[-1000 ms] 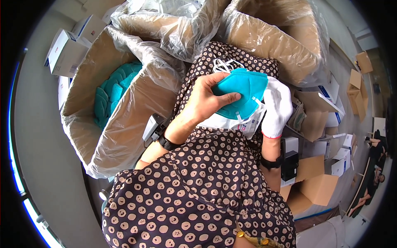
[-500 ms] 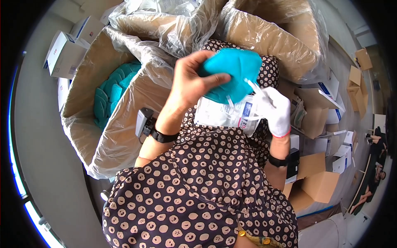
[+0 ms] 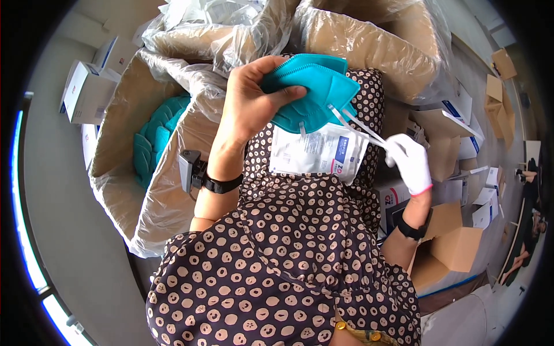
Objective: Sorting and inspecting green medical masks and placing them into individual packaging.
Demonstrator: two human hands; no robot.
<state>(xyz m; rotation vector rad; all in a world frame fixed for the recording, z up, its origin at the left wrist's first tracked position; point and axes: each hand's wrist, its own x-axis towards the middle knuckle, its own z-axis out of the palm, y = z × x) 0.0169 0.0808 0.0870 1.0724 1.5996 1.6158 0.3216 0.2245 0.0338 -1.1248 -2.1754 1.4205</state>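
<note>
Bare-skinned, my left hand (image 3: 252, 102) grips a teal folding face mask (image 3: 323, 89) by its left side, thumb in front. The mask stands partly spread, with a second teal layer behind its stitched edge; whether that is another mask I cannot tell. My right hand (image 3: 408, 163), in a white glove with a pink cuff, is closed on the far end of the white ear loops (image 3: 365, 125), which run taut from the mask's right side. Below the mask, white printed packets (image 3: 314, 151) lie on my lap over a dark patterned dress.
To the left, a plastic-lined carton (image 3: 124, 109) holds a pile of teal masks (image 3: 154, 138). Two more lined cartons stand ahead, one with clear plastic packaging (image 3: 213, 14) in it. Open brown boxes (image 3: 447, 254) and white boxes crowd the right; white cartons (image 3: 86, 92) stand far left.
My right hand has moved away from the mask to the right, stretching the ear loops. My left hand has shifted slightly left and up, and the mask has turned, showing its stitched edge.
</note>
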